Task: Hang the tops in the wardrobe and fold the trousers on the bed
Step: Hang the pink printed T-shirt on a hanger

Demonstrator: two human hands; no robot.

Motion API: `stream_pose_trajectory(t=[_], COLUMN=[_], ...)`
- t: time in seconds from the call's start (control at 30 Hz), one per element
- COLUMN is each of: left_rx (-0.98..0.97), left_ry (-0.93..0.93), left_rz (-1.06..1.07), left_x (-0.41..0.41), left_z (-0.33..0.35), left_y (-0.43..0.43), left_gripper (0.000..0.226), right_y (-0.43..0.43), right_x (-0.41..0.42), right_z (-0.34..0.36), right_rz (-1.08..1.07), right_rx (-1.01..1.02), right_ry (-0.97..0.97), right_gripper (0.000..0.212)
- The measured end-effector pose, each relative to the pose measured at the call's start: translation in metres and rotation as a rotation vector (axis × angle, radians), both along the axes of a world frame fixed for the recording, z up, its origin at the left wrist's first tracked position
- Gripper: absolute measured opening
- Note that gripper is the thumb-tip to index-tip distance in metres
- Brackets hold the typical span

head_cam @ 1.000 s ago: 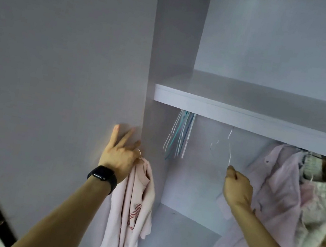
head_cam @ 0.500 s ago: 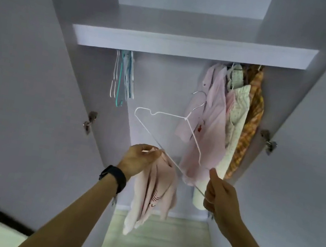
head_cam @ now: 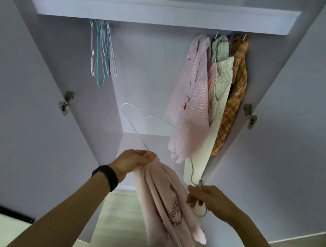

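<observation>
Recorded soft pale pink top, bunched in limp folds well below the wardrobe shelf, clenched at its upper edge in the fingers of left hand along with one straight bar of thin white wire hanger. Noted right hand fingers pinching the hanger's curved hook end. Logged directly under the shelf: bare wire hangers at left, striped pink shirt and orange plaid garment at right.

The wardrobe in front of me stood open, its shelf spanning the top. Empty hangers hung bunched under the shelf's left end and several tops pressed together under its right. Pale floor lay below.
</observation>
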State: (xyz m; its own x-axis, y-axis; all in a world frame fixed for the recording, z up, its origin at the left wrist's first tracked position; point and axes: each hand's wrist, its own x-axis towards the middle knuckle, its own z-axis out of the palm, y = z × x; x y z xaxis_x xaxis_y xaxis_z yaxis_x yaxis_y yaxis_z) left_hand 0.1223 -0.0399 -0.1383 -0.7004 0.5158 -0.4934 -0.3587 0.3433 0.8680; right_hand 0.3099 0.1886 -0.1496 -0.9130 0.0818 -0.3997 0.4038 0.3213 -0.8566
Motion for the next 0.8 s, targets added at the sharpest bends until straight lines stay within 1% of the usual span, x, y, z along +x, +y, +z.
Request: stream_pose_trajectory(t=[0.07,0.1,0.13,0.2,0.23,0.3,0.4,0.5,0.57,0.6,0.63,0.67,0.7,0.8], left_rx=[-0.027,-0.03,-0.036,-0.051,-0.064,-0.101,-0.147,-0.184,-0.208,-0.216,-0.218,-0.216,-0.214,-0.154], left_ry=[0.047,0.061,0.072,0.097,0.108,0.142,0.219,0.303,0.336,0.325,0.322,0.334,0.348,0.359], left_rz=[-0.048,-0.055,-0.052,-0.057,-0.066,-0.112,-0.182,-0.196,-0.202,-0.211,-0.227,-0.26,-0.287,-0.303], left_x=[0.006,0.008,0.01,0.011,0.013,0.014,0.015,0.014,0.009,0.004,0.001,-0.003,-0.005,-0.014], left_z=[0.005,0.007,0.008,0.012,0.014,0.016,0.018,0.025,0.031,0.032,0.038,0.041,0.047,0.064], left_y=[0.01,0.015,0.019,0.025,0.027,0.031,0.037,0.04,0.038,0.035,0.032,0.028,0.026,0.021], left_gripper=[0.007,0.007,0.007,0.012,0.013,0.013,0.015,0.017,0.024,0.023,0.022,0.026,0.029,0.01], right_y=[0.007,0.01,0.015,0.023,0.027,0.034,0.037,0.038,0.039,0.039,0.038,0.036,0.032,0.01], right_x=[-0.008,-0.015,-0.023,-0.039,-0.047,-0.062,-0.08,-0.09,-0.092,-0.092,-0.091,-0.089,-0.087,-0.086], right_z=[0.004,0.007,0.011,0.021,0.028,0.045,0.064,0.065,0.058,0.054,0.048,0.044,0.039,0.038], right_rz=[-0.035,-0.089,-0.163,-0.308,-0.333,-0.298,-0.279,-0.3,-0.399,-0.472,-0.528,-0.541,-0.501,-0.208], right_rx=[0.066,0.036,-0.055,-0.339,-0.425,-0.457,-0.525,-0.448,-0.369,-0.326,-0.307,-0.312,-0.322,-0.221], right_ry=[0.022,0.038,0.059,0.113,0.133,0.139,0.106,0.152,0.228,0.254,0.261,0.254,0.245,0.232], right_gripper=[0.039,0.04,0.041,0.046,0.049,0.049,0.041,0.031,0.028,0.026,0.022,0.018,0.018,0.024])
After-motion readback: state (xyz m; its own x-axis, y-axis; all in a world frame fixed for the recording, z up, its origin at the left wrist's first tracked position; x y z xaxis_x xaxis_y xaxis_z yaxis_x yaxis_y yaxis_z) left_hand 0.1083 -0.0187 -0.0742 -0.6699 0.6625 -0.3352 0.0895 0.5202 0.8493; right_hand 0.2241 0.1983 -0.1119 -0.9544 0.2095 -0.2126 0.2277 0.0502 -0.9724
